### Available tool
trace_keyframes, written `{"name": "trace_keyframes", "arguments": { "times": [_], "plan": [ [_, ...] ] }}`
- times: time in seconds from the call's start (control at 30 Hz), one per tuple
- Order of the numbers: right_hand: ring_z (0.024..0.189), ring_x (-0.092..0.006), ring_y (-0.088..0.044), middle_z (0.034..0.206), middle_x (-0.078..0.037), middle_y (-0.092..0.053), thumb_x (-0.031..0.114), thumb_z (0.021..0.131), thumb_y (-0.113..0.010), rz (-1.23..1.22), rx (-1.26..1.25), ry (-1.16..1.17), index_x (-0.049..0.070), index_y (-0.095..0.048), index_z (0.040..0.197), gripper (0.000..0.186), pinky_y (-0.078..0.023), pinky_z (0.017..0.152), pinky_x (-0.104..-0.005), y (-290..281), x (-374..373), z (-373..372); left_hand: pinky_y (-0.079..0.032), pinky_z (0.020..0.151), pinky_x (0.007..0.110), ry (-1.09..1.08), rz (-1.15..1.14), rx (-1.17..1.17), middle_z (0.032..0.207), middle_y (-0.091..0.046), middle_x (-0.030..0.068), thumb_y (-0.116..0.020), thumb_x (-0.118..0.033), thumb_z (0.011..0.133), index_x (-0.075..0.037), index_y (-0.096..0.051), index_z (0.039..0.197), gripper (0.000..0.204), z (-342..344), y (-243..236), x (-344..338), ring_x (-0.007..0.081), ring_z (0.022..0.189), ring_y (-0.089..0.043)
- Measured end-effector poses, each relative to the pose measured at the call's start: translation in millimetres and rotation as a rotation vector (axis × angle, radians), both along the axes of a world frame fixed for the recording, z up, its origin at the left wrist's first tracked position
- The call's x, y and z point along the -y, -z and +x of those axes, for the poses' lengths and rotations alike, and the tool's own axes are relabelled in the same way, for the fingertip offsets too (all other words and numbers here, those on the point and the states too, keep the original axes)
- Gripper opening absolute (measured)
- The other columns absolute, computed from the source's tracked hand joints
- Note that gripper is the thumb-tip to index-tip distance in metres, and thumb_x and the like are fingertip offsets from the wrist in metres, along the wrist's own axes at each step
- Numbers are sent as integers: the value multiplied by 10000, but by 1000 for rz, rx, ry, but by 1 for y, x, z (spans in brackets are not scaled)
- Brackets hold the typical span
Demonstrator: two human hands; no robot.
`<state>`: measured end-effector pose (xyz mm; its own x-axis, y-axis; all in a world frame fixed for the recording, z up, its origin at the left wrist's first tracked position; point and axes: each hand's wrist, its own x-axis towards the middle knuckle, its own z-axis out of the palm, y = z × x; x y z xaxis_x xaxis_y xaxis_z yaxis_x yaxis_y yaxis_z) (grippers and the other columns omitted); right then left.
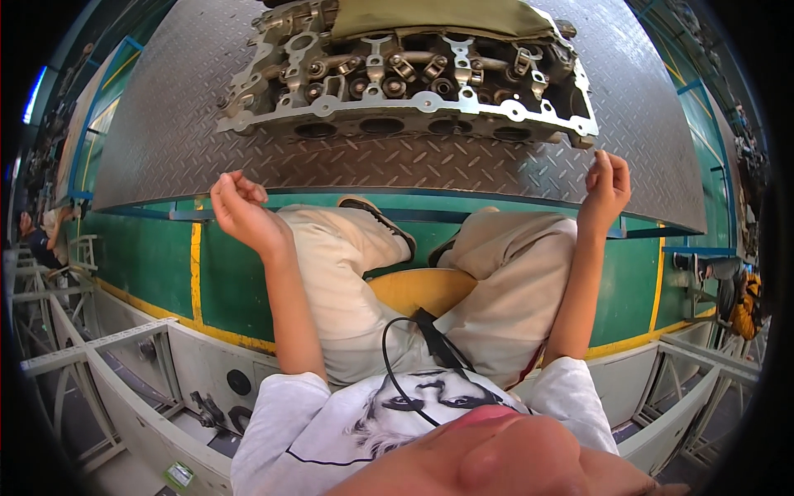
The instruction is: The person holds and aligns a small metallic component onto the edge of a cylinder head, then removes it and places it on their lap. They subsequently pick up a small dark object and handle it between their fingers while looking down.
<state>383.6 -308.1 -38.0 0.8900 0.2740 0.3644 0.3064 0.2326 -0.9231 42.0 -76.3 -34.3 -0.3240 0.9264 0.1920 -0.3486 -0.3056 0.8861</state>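
An engine cylinder head (427, 102) lies on the metal worktable, its rocker arms and round ports showing. An olive-green cloth (438, 16) covers its far side. My left hand (240, 205) is raised at the table's near edge, left of the cylinder head and apart from it. Its fingers curl loosely inward, with nothing visible in them. My right hand (606, 188) is up near the cylinder head's right near corner, its fingers bent together and pointing away from me. No object shows between them. A small gap separates these fingertips from the metal.
The worktable (157, 124) has a raised tread pattern and a blue frame. My legs and a yellow stool seat (422, 289) are below its near edge, over a green floor (236, 281) with yellow lines. Grey metal frames (124, 339) stand behind me. Other people are at both far sides.
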Motion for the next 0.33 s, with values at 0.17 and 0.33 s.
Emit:
{"name": "trace_keyframes", "arguments": {
  "times": [0.17,0.33],
  "plan": [
    [506,-33,-360,619,25,-454,95,857,-608,21,-77,33,34,-596,813,76,-249,455,-179,5,-2,28,-290,476,215,87,-38,63,621,-447,-1,-500,-186,923,-36,-533,812,189,-2,1,-3,69,525,-367],
    [526,-43,-393,652,12,-492,132,852,-630,-32,-100,90,26,-610,838,109,-305,470,-160,19,-8,40,-329,475,223,171,5,71,660,-475,21,-540,-179,910,-20,-548,850,169,-13,9,-7,87,531,-397]
  ]
}}
